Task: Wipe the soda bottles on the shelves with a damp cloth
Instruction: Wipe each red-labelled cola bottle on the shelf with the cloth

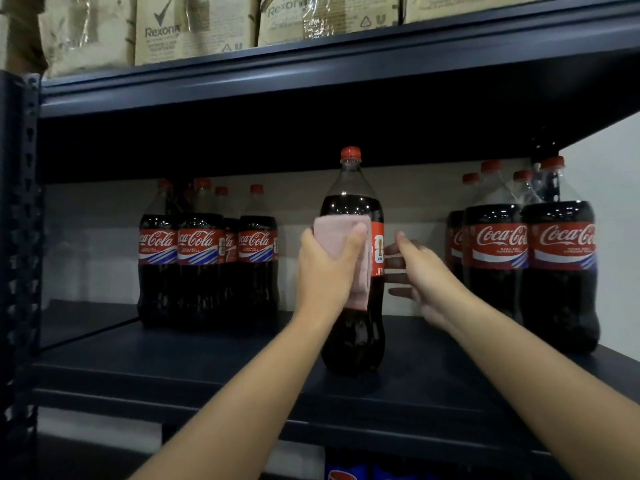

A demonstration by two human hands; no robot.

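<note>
1. Currently, the middle bottle stands upright on the dark shelf, well apart from the left bottles and the right bottles.
2. The left hand presses the pink cloth against the label area; its fingers and thumb are curled round the cloth and the bottle side, so this grip is clamped on the cloth.
3. The right hand is just beside the bottle with fingers spread and straight. This grip is apart; whether the fingertips touch the bottle cannot be told.
4. Steady the bottle with the right hand before stroking, as a tall bottle probably tips under sideways pressure.
5. Draw the cloth from shoulder to base in overlapping passes, then turn the bottle to reach the back.
6. Finish at the red cap and neck, which the cloth does not cover at present.
</note>
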